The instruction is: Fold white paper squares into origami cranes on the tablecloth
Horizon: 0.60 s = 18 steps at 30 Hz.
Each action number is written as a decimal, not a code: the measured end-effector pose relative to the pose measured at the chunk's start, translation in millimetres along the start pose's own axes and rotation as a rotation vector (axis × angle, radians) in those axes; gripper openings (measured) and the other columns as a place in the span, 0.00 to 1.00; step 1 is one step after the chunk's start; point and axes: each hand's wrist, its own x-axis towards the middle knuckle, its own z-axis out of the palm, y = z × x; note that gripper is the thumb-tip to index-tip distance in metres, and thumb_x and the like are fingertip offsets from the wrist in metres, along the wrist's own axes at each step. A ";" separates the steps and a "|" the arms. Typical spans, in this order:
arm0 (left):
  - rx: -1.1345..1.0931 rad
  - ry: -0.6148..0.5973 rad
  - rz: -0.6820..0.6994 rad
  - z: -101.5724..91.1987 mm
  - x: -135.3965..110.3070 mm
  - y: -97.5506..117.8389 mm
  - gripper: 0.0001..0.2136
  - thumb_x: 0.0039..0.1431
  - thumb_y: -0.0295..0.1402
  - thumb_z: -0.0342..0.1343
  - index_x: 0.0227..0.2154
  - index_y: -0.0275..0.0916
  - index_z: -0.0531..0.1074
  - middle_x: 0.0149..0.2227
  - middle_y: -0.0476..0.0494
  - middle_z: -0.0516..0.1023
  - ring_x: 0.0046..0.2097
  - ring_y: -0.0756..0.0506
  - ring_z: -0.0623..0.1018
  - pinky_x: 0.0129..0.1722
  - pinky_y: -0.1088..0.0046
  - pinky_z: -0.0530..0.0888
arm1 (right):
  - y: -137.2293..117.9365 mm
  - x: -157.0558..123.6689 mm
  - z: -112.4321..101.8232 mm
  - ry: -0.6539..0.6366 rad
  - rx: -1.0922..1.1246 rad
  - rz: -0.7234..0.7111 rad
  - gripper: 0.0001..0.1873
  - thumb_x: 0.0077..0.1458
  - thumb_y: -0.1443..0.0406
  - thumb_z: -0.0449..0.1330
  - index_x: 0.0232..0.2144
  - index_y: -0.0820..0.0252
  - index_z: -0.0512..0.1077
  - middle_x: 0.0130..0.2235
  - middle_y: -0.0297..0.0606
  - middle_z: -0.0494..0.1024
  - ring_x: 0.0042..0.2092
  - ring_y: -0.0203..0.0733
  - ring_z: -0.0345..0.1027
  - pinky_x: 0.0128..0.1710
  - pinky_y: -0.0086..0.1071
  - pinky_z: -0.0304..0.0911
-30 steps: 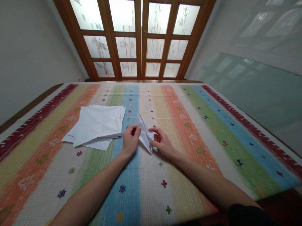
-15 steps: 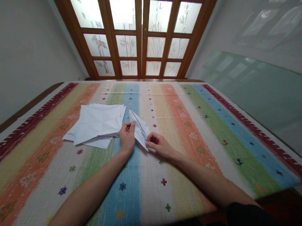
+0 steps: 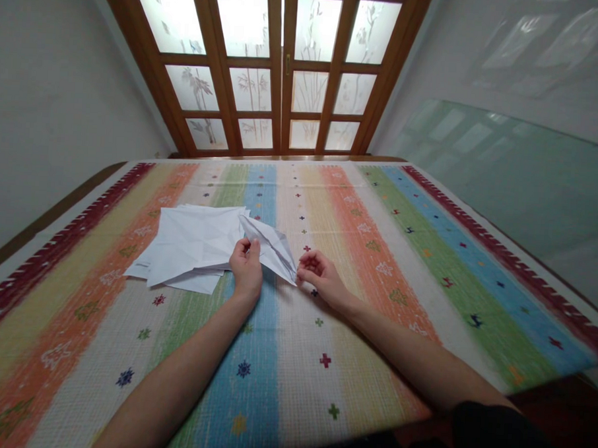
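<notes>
A folded sheet of white paper (image 3: 273,244) is held up over the blue and cream stripes, creased into several layers that narrow to a point at the right. My left hand (image 3: 246,266) pinches its lower left edge between thumb and fingers. At the pointed right end, the curled fingers of my right hand (image 3: 324,278) are closed on the tip. Just left of my left hand lies a loose pile of white paper sheets (image 3: 194,239), the top one marked with crease lines. The folded paper's left corner overlaps the pile's right edge in view.
A striped tablecloth (image 3: 374,306) with small printed figures covers the table. Beyond the far edge stand wooden doors (image 3: 280,91) with frosted panes. A pale glass panel (image 3: 519,174) leans along the right wall.
The folded paper has turned to lie more sideways, its left end swinging toward the pile. My left hand has shifted slightly left and my right hand slightly up and right.
</notes>
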 end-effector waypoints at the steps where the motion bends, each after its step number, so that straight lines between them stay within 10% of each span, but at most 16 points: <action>1: -0.007 -0.016 0.000 0.7 -2.0 1.9 0.14 0.52 0.45 0.58 0.27 0.40 0.67 0.26 0.51 0.68 0.30 0.49 0.68 0.33 0.75 0.66 | -0.3 -0.5 1.0 -0.002 0.029 0.000 0.18 0.44 0.57 0.67 0.34 0.55 0.65 0.31 0.30 0.72 0.31 0.36 0.69 0.33 0.32 0.66; 7: -0.058 -0.186 -0.013 5.3 -14.1 10.7 0.14 0.52 0.46 0.59 0.30 0.39 0.70 0.27 0.50 0.72 0.30 0.49 0.71 0.33 0.75 0.68 | 2.0 -2.3 3.1 -0.022 0.104 0.046 0.22 0.42 0.56 0.68 0.33 0.54 0.61 0.30 0.26 0.68 0.25 0.31 0.60 0.25 0.26 0.56; 18: -0.110 -0.152 -0.064 2.2 -4.0 -3.6 0.14 0.52 0.43 0.60 0.35 0.39 0.69 0.27 0.51 0.70 0.29 0.50 0.70 0.30 0.76 0.67 | 4.9 -0.4 1.9 -0.073 0.188 0.085 0.20 0.38 0.63 0.71 0.33 0.57 0.67 0.29 0.29 0.71 0.28 0.31 0.65 0.29 0.27 0.61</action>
